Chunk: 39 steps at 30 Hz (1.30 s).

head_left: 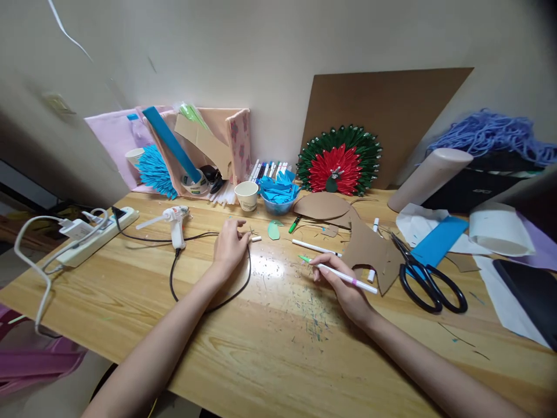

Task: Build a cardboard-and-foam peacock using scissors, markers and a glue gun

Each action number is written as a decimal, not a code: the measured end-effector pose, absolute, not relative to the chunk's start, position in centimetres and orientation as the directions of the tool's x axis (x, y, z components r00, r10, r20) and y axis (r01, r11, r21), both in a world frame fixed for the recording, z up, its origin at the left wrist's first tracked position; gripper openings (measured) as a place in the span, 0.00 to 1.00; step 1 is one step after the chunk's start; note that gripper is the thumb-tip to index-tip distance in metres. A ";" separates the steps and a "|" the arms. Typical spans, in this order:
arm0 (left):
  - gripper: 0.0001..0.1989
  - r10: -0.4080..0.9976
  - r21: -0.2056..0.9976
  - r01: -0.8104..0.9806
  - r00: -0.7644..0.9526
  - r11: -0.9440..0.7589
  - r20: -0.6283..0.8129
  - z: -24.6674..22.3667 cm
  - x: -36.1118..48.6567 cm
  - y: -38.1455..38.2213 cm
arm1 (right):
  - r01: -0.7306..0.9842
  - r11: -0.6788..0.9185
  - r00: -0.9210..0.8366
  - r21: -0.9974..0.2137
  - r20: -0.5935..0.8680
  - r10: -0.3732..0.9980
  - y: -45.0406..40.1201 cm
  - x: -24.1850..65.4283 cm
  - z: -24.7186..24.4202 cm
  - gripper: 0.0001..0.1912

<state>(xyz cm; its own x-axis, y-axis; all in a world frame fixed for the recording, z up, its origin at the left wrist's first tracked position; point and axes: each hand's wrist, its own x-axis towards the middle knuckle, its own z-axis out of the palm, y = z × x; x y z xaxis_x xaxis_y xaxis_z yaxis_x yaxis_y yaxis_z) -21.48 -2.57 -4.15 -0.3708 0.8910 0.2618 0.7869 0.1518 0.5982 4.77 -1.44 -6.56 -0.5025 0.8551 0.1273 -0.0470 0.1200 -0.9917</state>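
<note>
My right hand (342, 284) is closed around a white brush marker (348, 277), its green tip pointing left above the wooden table. My left hand (230, 244) rests on the table with its fingers curled beside a small white cap (256, 238); what its fingertips hold, if anything, is too small to tell. Just beyond lies a light green cutout (274, 230), with a green marker cap (295, 224) to its right. A second white marker (315, 248) lies between my hands, touching brown cardboard at its right end.
Left stand a glue gun (176, 226) with its cord and a power strip (100, 238). Behind are a paper cup (246, 196) and a bowl (279, 204) of blue pieces. Right lie cut cardboard (369, 249), black-handled scissors (429, 281) and a phone (528, 296).
</note>
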 end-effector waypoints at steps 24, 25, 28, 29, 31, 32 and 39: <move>0.08 0.952 0.715 0.633 0.131 -0.296 0.277 -3.9 -16.9 -4.5 | -0.111 0.045 -0.549 -0.993 0.099 0.830 -1.6 4.5 -5.5 0.11; 0.08 0.951 0.729 0.614 0.142 -0.304 0.276 -3.7 -16.6 -4.7 | -0.117 0.035 -0.547 -0.993 0.093 0.832 -1.6 4.5 -5.5 0.10; 0.08 0.947 0.752 0.577 0.168 -0.319 0.273 -3.4 -16.2 -5.0 | -0.128 -0.018 -0.550 -0.992 0.056 0.833 -1.6 4.5 -5.4 0.11; 0.08 0.945 0.753 0.571 0.176 -0.326 0.275 -3.4 -16.2 -5.0 | -0.129 -0.043 -0.553 -0.991 0.036 0.832 -1.6 4.4 -5.4 0.11; 0.08 0.940 0.751 0.565 0.200 -0.341 0.277 -3.4 -16.3 -5.0 | -0.126 -0.082 -0.557 -0.989 0.002 0.830 -1.4 4.5 -5.5 0.11; 0.07 0.938 0.751 0.562 0.211 -0.347 0.275 -3.5 -16.3 -5.0 | -0.124 -0.089 -0.556 -0.988 -0.005 0.831 -1.3 4.5 -5.7 0.10; 0.09 0.957 0.786 0.548 0.194 -0.286 0.213 -3.7 -15.9 -5.2 | -0.121 -0.028 -0.543 -0.992 0.043 0.839 -1.0 4.6 -6.0 0.08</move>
